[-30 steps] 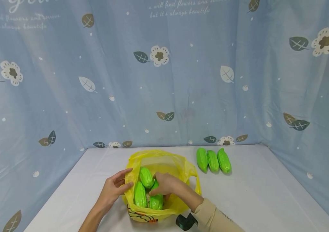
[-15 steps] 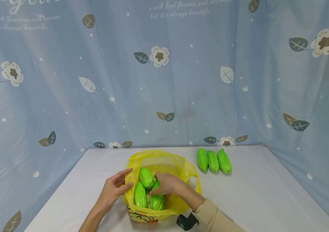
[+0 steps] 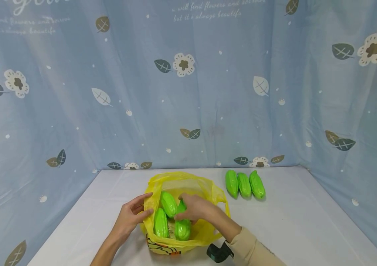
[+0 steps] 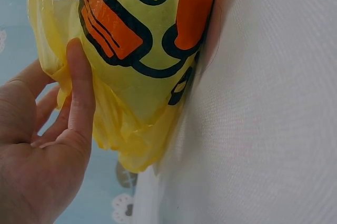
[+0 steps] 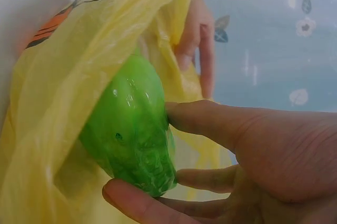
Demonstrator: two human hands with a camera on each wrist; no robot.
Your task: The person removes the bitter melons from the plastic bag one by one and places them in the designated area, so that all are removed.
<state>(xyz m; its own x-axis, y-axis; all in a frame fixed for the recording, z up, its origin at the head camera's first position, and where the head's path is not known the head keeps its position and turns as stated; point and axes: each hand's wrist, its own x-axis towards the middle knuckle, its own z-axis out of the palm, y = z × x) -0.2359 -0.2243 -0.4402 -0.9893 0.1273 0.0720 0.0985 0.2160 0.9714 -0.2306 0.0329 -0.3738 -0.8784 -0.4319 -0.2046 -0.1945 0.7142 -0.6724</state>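
A yellow plastic bag (image 3: 205,229) with a printed cartoon stands open on the table. My left hand (image 3: 129,217) pinches its left rim, thumb and fingers on either side of the film, as the left wrist view shows on the bag (image 4: 124,95). Reaching inside, my right hand (image 3: 196,207) grips a long glossy green gourd-like vegetable (image 3: 183,229). In the right wrist view, thumb and fingers lie around this green vegetable (image 5: 131,124), whose far part the bag hides. Two similar ones, a lower green vegetable (image 3: 160,223) and an upper green vegetable (image 3: 168,204), lie at the bag's left.
Three more green vegetables (image 3: 244,184) lie side by side on the white table (image 3: 291,221), at the back right. A blue curtain (image 3: 135,111) with leaf and flower prints surrounds the table. A dark object (image 3: 220,252) sits by the right sleeve.
My right hand and the green vegetable in it have shifted slightly right inside the bag, away from the other two. The left hand keeps its hold on the rim.
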